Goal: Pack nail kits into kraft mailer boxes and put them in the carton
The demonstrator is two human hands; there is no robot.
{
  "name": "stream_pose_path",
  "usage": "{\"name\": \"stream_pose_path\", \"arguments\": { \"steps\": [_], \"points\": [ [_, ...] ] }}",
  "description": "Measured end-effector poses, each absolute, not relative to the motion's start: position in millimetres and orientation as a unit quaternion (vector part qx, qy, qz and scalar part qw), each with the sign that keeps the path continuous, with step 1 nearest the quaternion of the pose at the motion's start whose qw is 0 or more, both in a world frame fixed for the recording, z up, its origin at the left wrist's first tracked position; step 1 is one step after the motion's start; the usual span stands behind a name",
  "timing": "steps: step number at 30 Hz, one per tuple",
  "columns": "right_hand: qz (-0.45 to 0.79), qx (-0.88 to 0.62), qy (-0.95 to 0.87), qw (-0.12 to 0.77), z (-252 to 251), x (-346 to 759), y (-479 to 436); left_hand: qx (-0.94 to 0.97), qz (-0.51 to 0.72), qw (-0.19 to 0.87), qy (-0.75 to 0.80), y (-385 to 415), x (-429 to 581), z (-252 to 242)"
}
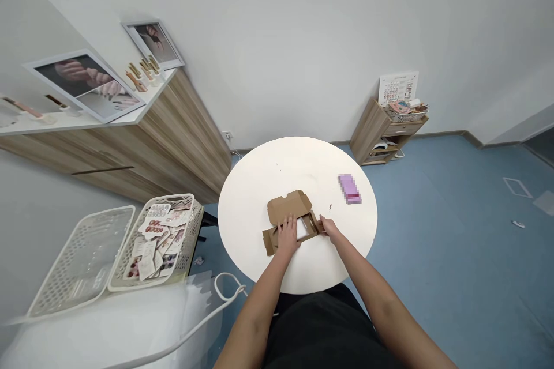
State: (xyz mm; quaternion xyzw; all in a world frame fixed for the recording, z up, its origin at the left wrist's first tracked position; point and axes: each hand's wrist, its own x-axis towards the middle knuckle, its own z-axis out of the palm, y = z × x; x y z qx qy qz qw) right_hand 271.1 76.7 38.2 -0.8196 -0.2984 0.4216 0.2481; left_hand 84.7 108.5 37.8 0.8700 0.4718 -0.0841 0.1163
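A small brown cardboard box (289,207) lies opened out on the round white table (268,173), its lid flap standing up at the back. Something white (302,229) shows inside it. My left hand (287,233) rests flat on the box's left part, fingers spread. At the box's right side flap my right hand (329,228) touches the cardboard with its fingers curled; whether it grips the flap I cannot tell.
A purple blurred flat object (349,188) lies on the table to the right. At the left stand two white perforated baskets, one holding several printed cards (160,230). A wooden cabinet (173,127) and a small wooden shelf unit (385,132) line the wall.
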Motion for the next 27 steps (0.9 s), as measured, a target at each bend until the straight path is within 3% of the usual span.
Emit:
{"name": "stream_pose_path", "arguments": {
  "steps": [6,27],
  "points": [
    [0.459,-0.804,-0.331,0.183,41.1,259.3,86.8,0.866,-0.067,0.125,0.479,102.3,84.4,33.7],
    [0.355,-0.856,-0.374,0.031,51.5,253.2,93.4,0.862,-0.059,0.155,0.48,102.0,83.4,27.2]
  ]
}}
